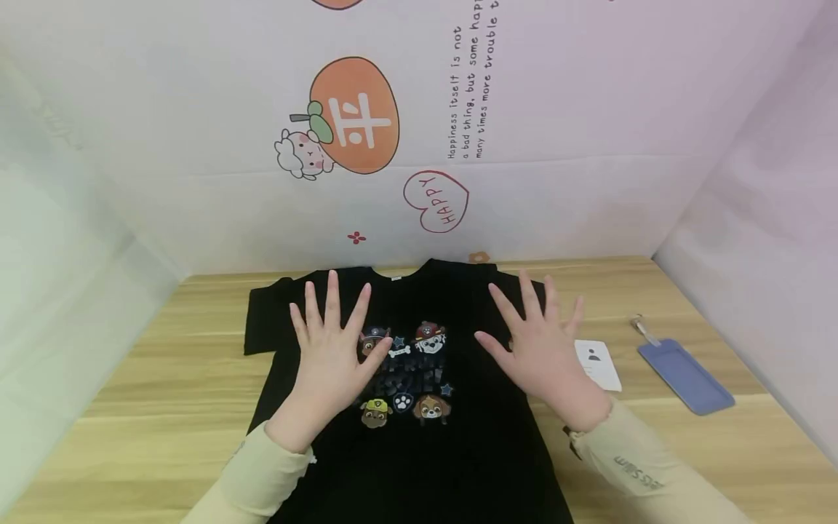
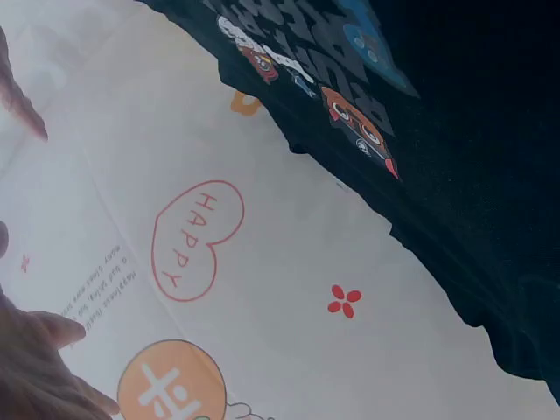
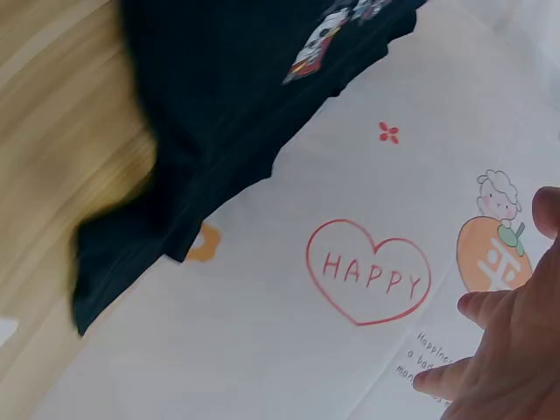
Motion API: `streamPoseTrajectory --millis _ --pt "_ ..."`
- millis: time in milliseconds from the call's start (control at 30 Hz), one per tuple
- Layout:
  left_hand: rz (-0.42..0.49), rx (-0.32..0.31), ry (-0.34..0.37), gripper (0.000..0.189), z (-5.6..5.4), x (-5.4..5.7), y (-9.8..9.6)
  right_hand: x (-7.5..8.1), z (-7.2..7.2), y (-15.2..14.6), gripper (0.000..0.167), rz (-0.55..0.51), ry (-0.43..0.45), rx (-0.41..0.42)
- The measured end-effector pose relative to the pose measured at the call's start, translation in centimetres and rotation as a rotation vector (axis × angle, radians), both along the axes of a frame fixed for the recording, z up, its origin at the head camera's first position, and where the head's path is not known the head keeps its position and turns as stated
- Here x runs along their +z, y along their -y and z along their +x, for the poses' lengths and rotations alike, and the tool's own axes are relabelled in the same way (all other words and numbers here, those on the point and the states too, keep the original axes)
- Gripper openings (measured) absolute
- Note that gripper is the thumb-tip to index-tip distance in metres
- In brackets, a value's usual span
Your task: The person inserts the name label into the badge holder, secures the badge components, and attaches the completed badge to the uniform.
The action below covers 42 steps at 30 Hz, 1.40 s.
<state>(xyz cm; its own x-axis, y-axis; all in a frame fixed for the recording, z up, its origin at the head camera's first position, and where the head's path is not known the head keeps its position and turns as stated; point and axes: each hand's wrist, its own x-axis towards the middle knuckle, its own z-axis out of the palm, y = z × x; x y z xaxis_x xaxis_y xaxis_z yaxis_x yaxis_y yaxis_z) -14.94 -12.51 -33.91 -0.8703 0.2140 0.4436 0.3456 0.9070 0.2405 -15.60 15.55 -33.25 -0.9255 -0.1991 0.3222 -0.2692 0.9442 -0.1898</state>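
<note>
A black short-sleeved T-shirt (image 1: pixel 484 444) lies spread on the wooden table, collar toward the back wall, with cartoon dog heads printed on its chest. Over its left half my left hand (image 1: pixel 330 356) is held with fingers straight and spread, overlapping the print in the head view. My right hand (image 1: pixel 540 346), fingers likewise fanned out, is above the shirt's right side near the sleeve. Neither hand holds anything. In the left wrist view the fingers (image 2: pixel 44 367) show at the left edge, away from the cloth; in the right wrist view the fingers (image 3: pixel 490 367) appear at the lower right.
To the right of the shirt lies a white card (image 1: pixel 599 365) with a person icon, partly behind the right wrist. Farther right is a blue badge holder (image 1: pixel 687 377) with a metal clip. A white printed backdrop (image 1: pixel 556 204) rises behind the wooden table (image 1: pixel 150 407).
</note>
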Motion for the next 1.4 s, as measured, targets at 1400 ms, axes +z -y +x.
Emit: streamPoseTrajectory --millis 1400 --pt "0.998 -0.354 0.744 0.052 0.3 -1.3 0.5 -4.6 -0.8 -25.7 0.104 -0.12 0.386 -0.047"
